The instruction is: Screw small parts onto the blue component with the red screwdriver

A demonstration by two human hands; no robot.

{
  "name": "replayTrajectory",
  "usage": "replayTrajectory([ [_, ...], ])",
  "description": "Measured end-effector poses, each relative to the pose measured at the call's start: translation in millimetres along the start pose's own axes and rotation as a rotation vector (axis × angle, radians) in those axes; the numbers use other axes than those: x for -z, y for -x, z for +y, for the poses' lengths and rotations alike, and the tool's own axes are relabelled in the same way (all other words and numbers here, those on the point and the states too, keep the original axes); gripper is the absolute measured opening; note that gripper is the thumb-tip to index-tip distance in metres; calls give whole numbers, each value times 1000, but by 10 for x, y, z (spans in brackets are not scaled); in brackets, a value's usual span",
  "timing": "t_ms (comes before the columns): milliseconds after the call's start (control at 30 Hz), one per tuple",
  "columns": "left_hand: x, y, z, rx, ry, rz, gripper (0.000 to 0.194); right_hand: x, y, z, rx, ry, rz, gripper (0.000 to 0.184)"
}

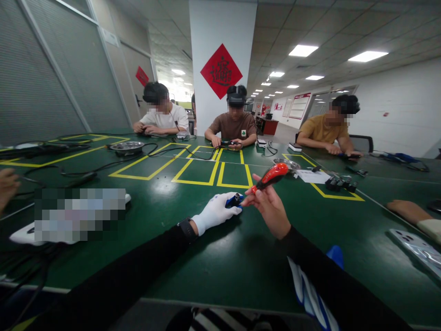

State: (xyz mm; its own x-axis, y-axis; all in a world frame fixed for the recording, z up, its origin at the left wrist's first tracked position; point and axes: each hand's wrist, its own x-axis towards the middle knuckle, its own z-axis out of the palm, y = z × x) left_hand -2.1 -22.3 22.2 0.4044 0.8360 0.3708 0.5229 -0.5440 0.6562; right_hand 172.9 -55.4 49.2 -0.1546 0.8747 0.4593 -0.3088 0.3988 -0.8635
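My left hand (215,212) wears a white glove and is closed around a small blue and black part (234,200), holding it just above the green table (206,257). My bare right hand (268,207) grips a screwdriver with a red and black handle (272,177), its tip pointing down toward the small part. A black watch sits on my left wrist (186,226).
Three people sit across the table working with their hands. Black cables (103,165) and a metal dish (126,147) lie at the left, another dish (287,163) and small black parts (339,185) at the right. A phone (418,250) lies near another person's arm (413,214). Yellow tape marks rectangles.
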Motion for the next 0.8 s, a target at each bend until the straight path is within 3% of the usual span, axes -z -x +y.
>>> replayTrajectory([
  [167, 7, 4, 15, 12, -10, 5, 37, 18, -3, 24, 59, 96, 60, 25],
  [333, 18, 10, 36, 1, -23, -7, 31, 17, -7, 10, 18, 14, 28, 30],
  [800, 6, 15, 18, -5, -43, -3, 33, 3, 23, -8, 62, 144, 49, 26],
])
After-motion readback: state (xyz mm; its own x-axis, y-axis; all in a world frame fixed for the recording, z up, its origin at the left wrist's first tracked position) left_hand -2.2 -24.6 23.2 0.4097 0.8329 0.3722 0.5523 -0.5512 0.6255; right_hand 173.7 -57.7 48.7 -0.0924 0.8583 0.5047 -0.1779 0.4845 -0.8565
